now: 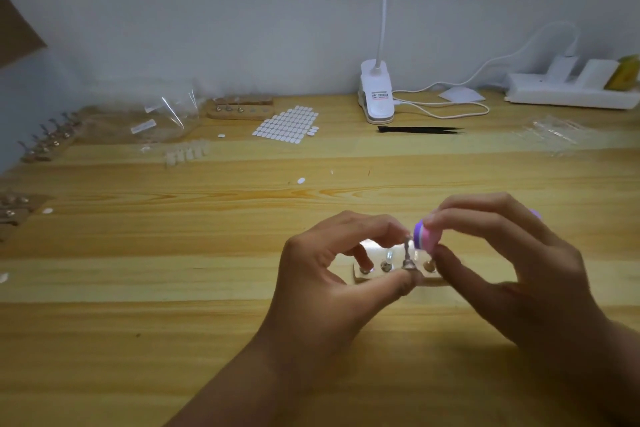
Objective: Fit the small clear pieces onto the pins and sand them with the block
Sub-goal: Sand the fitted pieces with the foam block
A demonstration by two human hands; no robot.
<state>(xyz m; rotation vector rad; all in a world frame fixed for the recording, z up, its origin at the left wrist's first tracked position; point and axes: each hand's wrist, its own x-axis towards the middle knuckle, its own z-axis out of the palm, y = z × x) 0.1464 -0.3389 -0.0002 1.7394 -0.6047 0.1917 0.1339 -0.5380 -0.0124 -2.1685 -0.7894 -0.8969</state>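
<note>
From my head camera, both my hands are close together over the near middle of the pale pine table [173,288]. My left hand [332,274] curls round a small light wooden holder strip [362,277] that lies flat on the table. My thumb presses at the foot of one upright grey metal pin [407,255] and my forefinger bends over to its top, so the pin is pinched between them. Other short pins stand in the holder on either side.

My right hand [502,253] grips a rounded purple, white and pink sanding block [426,237] between thumb and fingers. The block's end touches the top of the pin I hold. The tip is too blurred to tell whether a clear piece sits there.

Far back on the left lies a row of small clear pieces [187,152], near some crumpled clear plastic bags [156,121]. A sheet of white oval stickers [287,123], a white clip lamp [375,94] and a white power strip [568,94] stand along the wall.
</note>
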